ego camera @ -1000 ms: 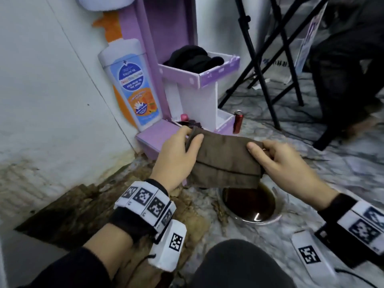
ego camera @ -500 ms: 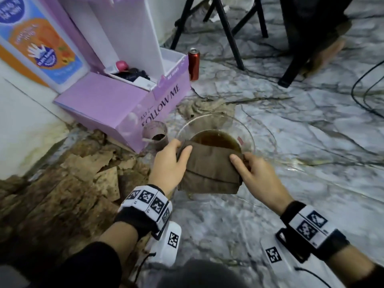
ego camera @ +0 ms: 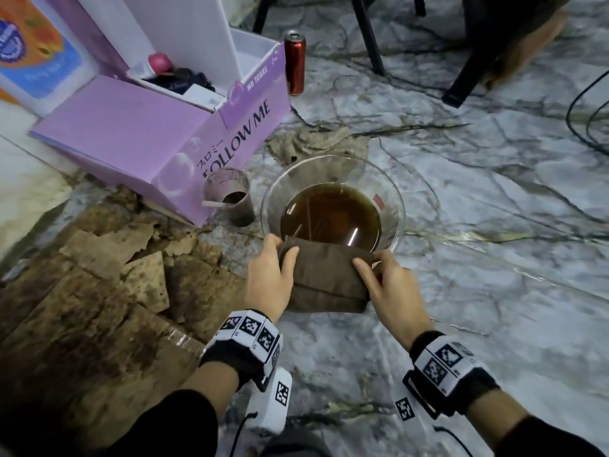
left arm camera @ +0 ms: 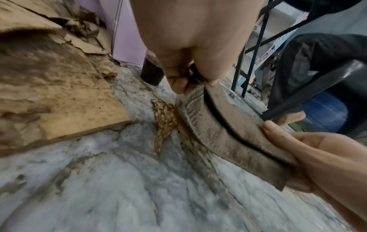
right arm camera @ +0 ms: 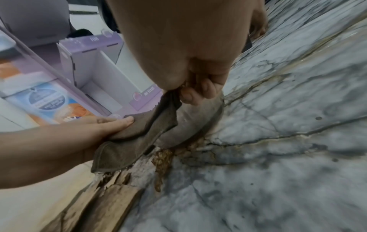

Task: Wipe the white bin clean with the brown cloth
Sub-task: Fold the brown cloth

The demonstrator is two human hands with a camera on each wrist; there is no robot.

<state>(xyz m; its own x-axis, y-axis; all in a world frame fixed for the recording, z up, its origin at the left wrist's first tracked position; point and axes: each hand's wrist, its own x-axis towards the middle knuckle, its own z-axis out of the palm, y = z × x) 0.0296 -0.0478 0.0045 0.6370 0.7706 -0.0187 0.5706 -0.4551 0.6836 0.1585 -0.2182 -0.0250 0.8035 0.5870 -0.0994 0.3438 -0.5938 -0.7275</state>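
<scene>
A folded brown cloth (ego camera: 326,278) hangs stretched between my two hands just above the near rim of a glass bowl. My left hand (ego camera: 283,250) pinches its left end, thumb on top. My right hand (ego camera: 369,262) pinches the right end. In the left wrist view, the left hand (left arm camera: 195,83) grips the cloth (left arm camera: 228,125) above the floor. The right wrist view shows the right hand (right arm camera: 182,89) holding the cloth (right arm camera: 135,141). The white bin (ego camera: 253,51), a white compartment with a purple front (right arm camera: 103,75), stands at the far left, well apart from the cloth.
The glass bowl (ego camera: 392,192) holds brown liquid. A dirty cup (ego camera: 230,196) stands to its left against the purple box (ego camera: 138,133). A red can (ego camera: 294,62) is beside the bin. Soggy cardboard (ego camera: 82,291) covers the left floor. Black stand legs (ego camera: 369,34) and cables (ego camera: 586,110) lie beyond.
My view has tilted down from the stand to the floor. Both hands have come down with the cloth, then drawn it from over the liquid back to the bowl's near rim.
</scene>
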